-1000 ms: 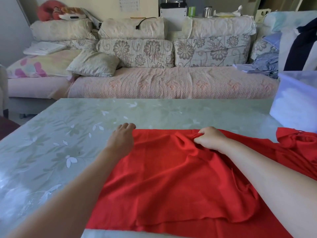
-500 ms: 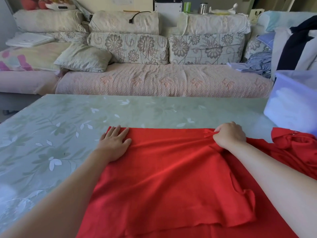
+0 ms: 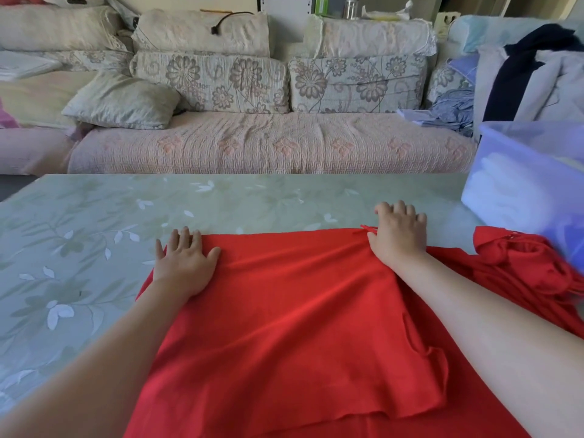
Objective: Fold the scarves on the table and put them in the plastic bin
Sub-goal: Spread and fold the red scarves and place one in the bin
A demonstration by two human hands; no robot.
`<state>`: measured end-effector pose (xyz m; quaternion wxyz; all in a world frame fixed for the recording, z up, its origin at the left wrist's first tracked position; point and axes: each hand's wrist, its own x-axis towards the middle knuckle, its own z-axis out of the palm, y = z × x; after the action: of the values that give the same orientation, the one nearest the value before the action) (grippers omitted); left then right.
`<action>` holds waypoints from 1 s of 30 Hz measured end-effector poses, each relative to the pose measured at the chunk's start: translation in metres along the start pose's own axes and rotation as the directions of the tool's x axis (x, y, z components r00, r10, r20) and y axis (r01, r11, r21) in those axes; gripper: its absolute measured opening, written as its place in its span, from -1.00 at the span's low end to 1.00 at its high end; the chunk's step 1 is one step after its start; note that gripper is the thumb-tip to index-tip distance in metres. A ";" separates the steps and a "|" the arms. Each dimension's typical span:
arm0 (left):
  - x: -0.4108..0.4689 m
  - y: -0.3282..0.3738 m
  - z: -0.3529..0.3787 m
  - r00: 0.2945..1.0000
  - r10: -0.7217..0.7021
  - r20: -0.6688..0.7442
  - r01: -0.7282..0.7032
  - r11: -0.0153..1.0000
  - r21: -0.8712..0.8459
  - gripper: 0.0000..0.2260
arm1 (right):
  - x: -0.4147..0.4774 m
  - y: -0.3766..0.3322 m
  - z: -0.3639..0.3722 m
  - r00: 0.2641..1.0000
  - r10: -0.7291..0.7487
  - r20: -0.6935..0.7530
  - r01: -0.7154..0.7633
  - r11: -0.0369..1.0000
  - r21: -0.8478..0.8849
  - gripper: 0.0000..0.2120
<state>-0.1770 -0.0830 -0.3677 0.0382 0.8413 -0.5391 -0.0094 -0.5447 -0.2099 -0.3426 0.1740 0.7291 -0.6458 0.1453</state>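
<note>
Pressing down with straight, slightly spread left fingers [image 3: 185,240], nothing gripped; left hand [image 3: 185,263] flat on the far left corner of the folded red scarf [image 3: 300,327]. Much the same with the right fingers [image 3: 399,211]: extended, loosely splayed, tips past the cloth's far edge onto the table [image 3: 94,248], thumb beside 1 small pucker of fabric, seemingly not pinching it; right hand [image 3: 398,238] on the top layer's far right corner. Spread over the near half of the tabletop in 2 layers, with the top layer's near hem uneven and short of the lower one. Bunched red cloth [image 3: 521,263] toward the right edge, just beside the plastic bin [image 3: 531,178] at the far right corner; same piece or another, cannot tell. Likely risks: dragging the light top layer askew while smoothing, trapping that pucker inside the next fold, catching the bunched cloth with the right forearm.
</note>
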 end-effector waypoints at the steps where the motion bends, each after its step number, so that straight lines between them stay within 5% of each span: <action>1: -0.002 0.002 -0.002 0.999 0.020 -0.029 -0.019 1.000 0.025 -0.38 | -0.001 -0.001 -0.004 0.997 -0.064 -0.048 0.064 0.998 -0.006 -0.66; 5: -0.021 0.009 -0.012 0.954 0.242 -0.175 -0.230 0.969 0.088 -0.50 | -0.016 -0.013 -0.030 0.948 -0.297 -0.114 0.315 0.928 0.199 -0.74; 10: -0.070 0.024 -0.032 0.881 0.372 -0.291 -0.398 0.917 -0.031 -0.64 | -0.059 -0.033 -0.074 0.871 -0.460 0.173 0.324 0.802 0.502 -0.88; 16: -0.140 0.055 -0.049 0.793 0.578 -0.193 -0.610 0.759 -0.227 -0.84 | -0.115 -0.036 -0.124 0.682 -0.594 0.426 0.338 0.773 0.537 -0.92; 22: -0.203 0.072 -0.041 0.644 0.759 -0.091 -0.764 0.634 -0.120 -0.61 | -0.150 -0.015 -0.149 0.499 -0.541 0.677 0.353 0.841 0.411 -0.56; 26: -0.217 0.066 -0.042 0.619 0.778 -0.107 -0.782 0.623 0.000 -0.57 | -0.165 -0.006 -0.149 0.549 -0.567 0.614 0.385 0.824 0.417 -0.80; 30: -0.222 0.059 -0.043 0.574 0.794 -0.200 -0.804 0.593 0.048 -0.80 | -0.174 -0.006 -0.153 0.713 -0.568 0.411 0.351 0.797 0.492 -0.84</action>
<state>-0.3212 0.0962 -0.3257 0.1125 0.5034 -0.8529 0.0802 -0.5588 0.0136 -0.2813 -0.1280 0.8983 -0.4204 0.0072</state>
